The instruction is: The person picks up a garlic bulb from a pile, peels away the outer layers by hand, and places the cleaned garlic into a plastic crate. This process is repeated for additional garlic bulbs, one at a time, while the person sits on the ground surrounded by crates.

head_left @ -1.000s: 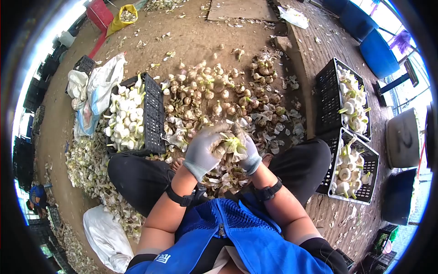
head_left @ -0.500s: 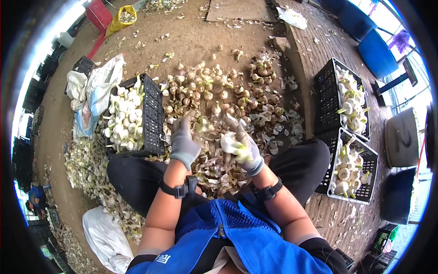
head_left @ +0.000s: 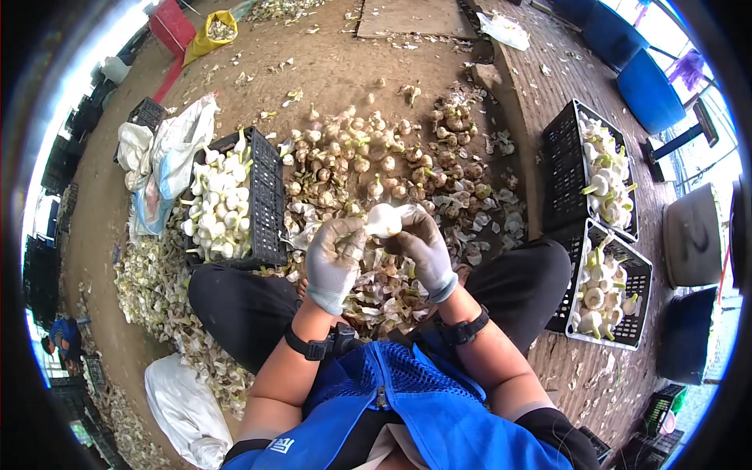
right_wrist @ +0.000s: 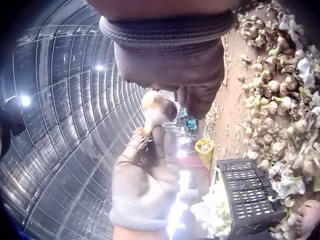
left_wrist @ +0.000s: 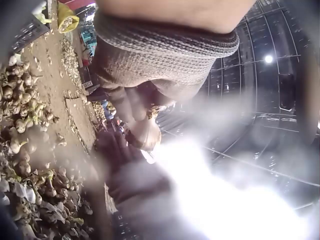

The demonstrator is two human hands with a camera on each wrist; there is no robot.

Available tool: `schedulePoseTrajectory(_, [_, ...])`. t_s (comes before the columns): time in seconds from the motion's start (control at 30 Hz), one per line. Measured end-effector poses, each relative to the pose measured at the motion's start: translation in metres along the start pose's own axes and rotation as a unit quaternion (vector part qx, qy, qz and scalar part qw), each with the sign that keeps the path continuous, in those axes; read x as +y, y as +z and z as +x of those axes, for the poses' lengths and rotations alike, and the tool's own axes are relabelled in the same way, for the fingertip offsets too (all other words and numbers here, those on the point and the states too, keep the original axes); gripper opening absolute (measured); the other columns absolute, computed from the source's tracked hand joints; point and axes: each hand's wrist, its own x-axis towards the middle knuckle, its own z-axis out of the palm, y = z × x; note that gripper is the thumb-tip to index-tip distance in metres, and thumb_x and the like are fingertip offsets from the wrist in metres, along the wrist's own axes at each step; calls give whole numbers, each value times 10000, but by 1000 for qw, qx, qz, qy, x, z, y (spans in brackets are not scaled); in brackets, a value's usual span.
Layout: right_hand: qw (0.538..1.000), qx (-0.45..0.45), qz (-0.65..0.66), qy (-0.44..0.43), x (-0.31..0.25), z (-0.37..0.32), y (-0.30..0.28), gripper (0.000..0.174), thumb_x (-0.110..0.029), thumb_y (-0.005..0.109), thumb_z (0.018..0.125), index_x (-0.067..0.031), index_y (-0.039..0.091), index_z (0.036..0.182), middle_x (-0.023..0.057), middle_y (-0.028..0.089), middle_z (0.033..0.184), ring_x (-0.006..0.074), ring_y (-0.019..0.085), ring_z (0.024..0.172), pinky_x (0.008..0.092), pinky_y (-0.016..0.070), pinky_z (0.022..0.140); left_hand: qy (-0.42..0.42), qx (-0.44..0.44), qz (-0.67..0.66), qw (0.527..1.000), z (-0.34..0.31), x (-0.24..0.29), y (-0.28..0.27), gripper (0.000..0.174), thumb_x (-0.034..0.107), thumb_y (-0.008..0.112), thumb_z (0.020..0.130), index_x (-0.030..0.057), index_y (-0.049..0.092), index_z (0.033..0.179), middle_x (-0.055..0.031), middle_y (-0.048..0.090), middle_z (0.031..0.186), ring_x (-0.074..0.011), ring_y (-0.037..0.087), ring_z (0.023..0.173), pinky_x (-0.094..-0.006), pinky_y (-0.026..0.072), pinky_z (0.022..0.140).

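A peeled white garlic bulb (head_left: 384, 221) is held up between my two gloved hands, over the loose skins. My right hand (head_left: 425, 249) grips it from the right, fingers curled round its side. My left hand (head_left: 334, 257) pinches it from the left with thumb and fingertips. Seen from the right wrist, the bulb (right_wrist: 154, 109) lies between the right hand (right_wrist: 170, 67) above and the left hand (right_wrist: 142, 187) below. In the left wrist view, glare partly washes out the bulb (left_wrist: 145, 134) beneath the left hand's glove (left_wrist: 150, 70).
Unpeeled garlic bulbs (head_left: 345, 145) are heaped on the ground ahead, with loose skins (head_left: 384, 301) between my legs. A black crate (head_left: 266, 196) of white bulbs stands at left. Two more crates, one farther (head_left: 564, 164) and one nearer (head_left: 638, 294), stand at right.
A second ago both hands were together on a bulb with its leafy skin. Then the left hand swung away while the right held the bulb; now the left is back on the white bulb.
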Motion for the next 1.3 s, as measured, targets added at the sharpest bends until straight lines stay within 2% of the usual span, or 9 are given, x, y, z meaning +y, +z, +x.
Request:
schedulePoseTrajectory(0.07, [988,9,-145,-50,6,0,-1,137,13,579,853,-13,496,958,52,594,897,105,600,819,250,511,722,69,-22,59,996,1,0,-2,135,-33,624,836,1,582,960,-49,610,908,-116,583,841,-250,476,798])
schedulePoseTrajectory(0.37, [958,39,-247,-137,13,1,-8,89,-13,583,853,-12,505,898,20,584,818,64,556,730,216,477,672,172,-32,162,971,-4,4,0,144,-46,649,797,13,588,912,-56,610,904,-139,592,810,-265,488,775])
schedulePoseTrajectory(0.5, [991,79,-87,-71,-2,-1,-1,67,-17,555,868,-27,489,859,75,615,771,128,620,662,258,523,619,-62,27,-98,993,-9,-3,2,131,-41,610,848,32,602,956,-53,631,887,-113,610,769,-267,533,744])
schedulePoseTrajectory(0.6, [985,171,5,-21,-5,8,-18,47,-36,481,901,-67,482,867,119,641,796,223,652,668,342,565,595,-215,28,-440,871,-1,-16,-10,122,26,574,879,43,608,995,-120,662,978,-247,664,899,-444,571,828])
schedulePoseTrajectory(0.7, [974,214,69,4,-12,12,-28,95,25,506,850,-63,472,839,101,636,794,214,645,623,323,552,558,-339,52,-536,771,4,-8,-17,172,100,588,875,28,601,1031,-143,671,952,-264,675,861,-424,586,786])
schedulePoseTrajectory(0.8, [994,59,-62,-68,0,12,-30,519,84,562,763,-79,426,1237,86,539,1096,167,561,989,280,510,787,-383,-9,-599,703,4,-22,-27,195,120,574,884,24,586,1054,-143,664,980,-263,672,874,-413,593,764])
schedulePoseTrajectory(0.87, [992,-40,-99,-63,-6,3,-10,666,71,603,745,-83,353,1342,68,485,1175,162,538,1000,283,502,809,-397,-9,-587,706,3,-27,-26,190,122,559,892,29,583,1056,-143,661,996,-267,672,873,-412,594,757])
schedulePoseTrajectory(1.1, [878,-27,-434,-202,-13,-3,1,393,-96,680,816,23,555,1169,79,634,1033,126,596,944,264,469,841,-389,-42,-477,787,-6,-11,-8,168,112,531,903,63,587,1054,-128,657,993,-278,674,875,-422,592,748])
schedulePoseTrajectory(1.3, [921,-33,-357,-152,1,-3,-7,439,-43,528,828,20,512,1262,168,650,1084,190,640,972,282,479,865,-364,-63,-500,783,-10,-19,-12,149,110,523,913,70,593,1038,-154,664,952,-289,685,818,-440,584,775])
